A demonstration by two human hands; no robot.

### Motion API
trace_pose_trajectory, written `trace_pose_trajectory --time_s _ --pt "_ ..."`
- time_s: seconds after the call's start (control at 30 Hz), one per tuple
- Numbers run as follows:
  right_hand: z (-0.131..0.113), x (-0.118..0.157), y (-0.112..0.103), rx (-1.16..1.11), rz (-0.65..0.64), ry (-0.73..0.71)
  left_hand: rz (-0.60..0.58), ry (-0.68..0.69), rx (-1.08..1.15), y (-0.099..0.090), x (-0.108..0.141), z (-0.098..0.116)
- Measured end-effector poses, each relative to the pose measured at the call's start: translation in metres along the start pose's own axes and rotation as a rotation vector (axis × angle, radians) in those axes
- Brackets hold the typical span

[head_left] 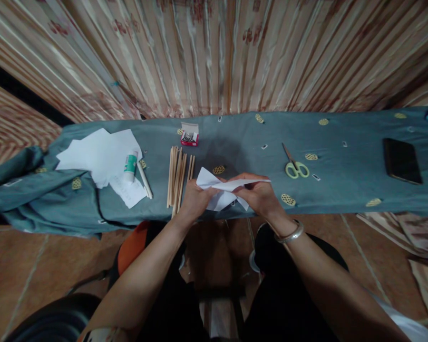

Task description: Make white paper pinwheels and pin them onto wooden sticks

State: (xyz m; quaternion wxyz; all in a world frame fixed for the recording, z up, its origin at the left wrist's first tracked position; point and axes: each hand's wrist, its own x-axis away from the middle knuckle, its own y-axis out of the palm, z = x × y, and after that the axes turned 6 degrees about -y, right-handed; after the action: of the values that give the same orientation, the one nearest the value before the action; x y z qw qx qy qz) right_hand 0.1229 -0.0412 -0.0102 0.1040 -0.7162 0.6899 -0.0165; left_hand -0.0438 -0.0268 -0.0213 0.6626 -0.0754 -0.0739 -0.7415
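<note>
Between my two hands is a folded piece of white paper (219,199), its flaps sticking out in several directions. My left hand (196,197) pinches its left side. My right hand (258,195), below a silver bangle on the wrist, grips the right side. The paper is held over the front edge of the cloth-covered table. Just left of my left hand lie several thin wooden sticks (177,178), side by side. Behind them stands a small red box (189,135) with its lid up and small metal pieces inside. The fingertips are partly hidden by the paper.
White paper sheets (89,154) lie at the left, with a green-and-white glue stick (130,166) and a white pen (144,179) on them. Scissors (296,168) with yellow-green handles and a dark phone (402,160) rest at the right. A pleated curtain (214,57) hangs behind the table.
</note>
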Motion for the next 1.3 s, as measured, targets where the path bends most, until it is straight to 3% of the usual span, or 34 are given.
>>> trace_pose_trajectory --time_s 0.3,0.97,1.3 --pt "0.0054 -0.0010 0.0032 -0.087 0.013 0.080 0.053 -0.026 0.054 0.0002 -0.0011 -0.0040" --pt "0.0058 -0.0026 0.0005 -0.068 -0.026 0.055 0.037 0.005 0.103 0.0003 -0.0040 -0.0073" --pt "0.0058 -0.0006 0.0016 -0.161 -0.058 0.094 0.022 -0.083 0.186 0.0034 0.0011 0.0006"
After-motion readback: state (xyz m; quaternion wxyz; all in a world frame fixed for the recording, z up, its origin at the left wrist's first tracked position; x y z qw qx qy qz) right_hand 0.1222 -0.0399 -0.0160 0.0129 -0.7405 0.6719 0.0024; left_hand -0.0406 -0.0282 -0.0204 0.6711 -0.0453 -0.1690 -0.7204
